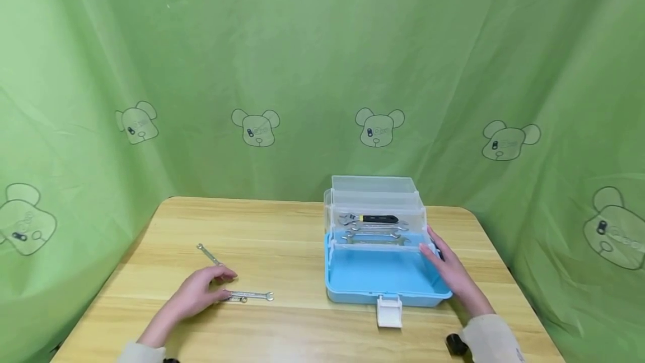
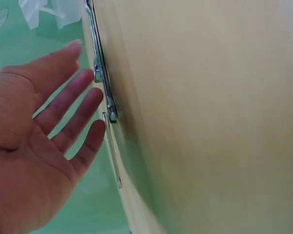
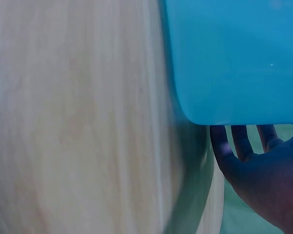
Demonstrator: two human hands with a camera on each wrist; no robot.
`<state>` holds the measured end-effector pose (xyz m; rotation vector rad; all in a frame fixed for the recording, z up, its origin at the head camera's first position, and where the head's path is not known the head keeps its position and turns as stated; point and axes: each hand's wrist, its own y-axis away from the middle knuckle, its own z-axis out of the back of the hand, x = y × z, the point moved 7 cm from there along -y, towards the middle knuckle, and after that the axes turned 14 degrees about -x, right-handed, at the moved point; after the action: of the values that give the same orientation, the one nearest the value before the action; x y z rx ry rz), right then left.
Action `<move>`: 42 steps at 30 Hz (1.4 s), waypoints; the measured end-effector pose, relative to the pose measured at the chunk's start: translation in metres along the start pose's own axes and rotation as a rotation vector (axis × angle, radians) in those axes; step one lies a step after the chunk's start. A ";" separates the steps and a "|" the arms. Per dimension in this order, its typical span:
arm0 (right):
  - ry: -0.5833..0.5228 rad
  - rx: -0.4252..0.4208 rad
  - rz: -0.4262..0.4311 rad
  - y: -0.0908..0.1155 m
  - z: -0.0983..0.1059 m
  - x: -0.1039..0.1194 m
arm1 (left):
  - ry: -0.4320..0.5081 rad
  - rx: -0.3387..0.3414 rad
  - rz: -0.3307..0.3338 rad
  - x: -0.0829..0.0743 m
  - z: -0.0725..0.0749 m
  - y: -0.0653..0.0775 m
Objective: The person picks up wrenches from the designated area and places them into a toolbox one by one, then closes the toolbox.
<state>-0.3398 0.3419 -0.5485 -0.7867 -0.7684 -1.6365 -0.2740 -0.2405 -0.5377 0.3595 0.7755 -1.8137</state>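
Left hand [image 1: 201, 290], lower left, fingers loosely spread: one careless pinch could drag both close-lying wrenches [image 1: 252, 296]; right hand [image 1: 455, 270] at the toolbox [image 1: 353, 297], grip we can't tell.

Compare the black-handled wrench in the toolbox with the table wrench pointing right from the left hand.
The black-handled wrench has a black grip with a yellow band; the table wrench shows only silver metal. The black-handled wrench lies in the toolbox, the table wrench beside the left hand. The black-handled wrench's head is leftward; the table wrench's visible open end is rightward. Both lie roughly crosswise in the head view.
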 end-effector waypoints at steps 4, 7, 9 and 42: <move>-0.007 0.003 0.002 -0.001 0.000 0.001 | 0.019 0.018 -0.024 0.005 0.002 0.004; -0.018 0.003 0.006 -0.002 -0.001 0.001 | 0.044 0.030 -0.031 0.005 0.002 0.005; -0.021 0.003 0.008 -0.002 -0.001 0.001 | 0.056 0.042 -0.031 0.005 0.001 0.005; -0.027 -0.001 0.001 0.002 0.000 -0.001 | 0.148 0.162 -0.069 -0.001 -0.011 0.000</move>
<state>-0.3381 0.3424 -0.5492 -0.8109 -0.7864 -1.6280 -0.2749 -0.2327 -0.5455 0.5844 0.7526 -1.9367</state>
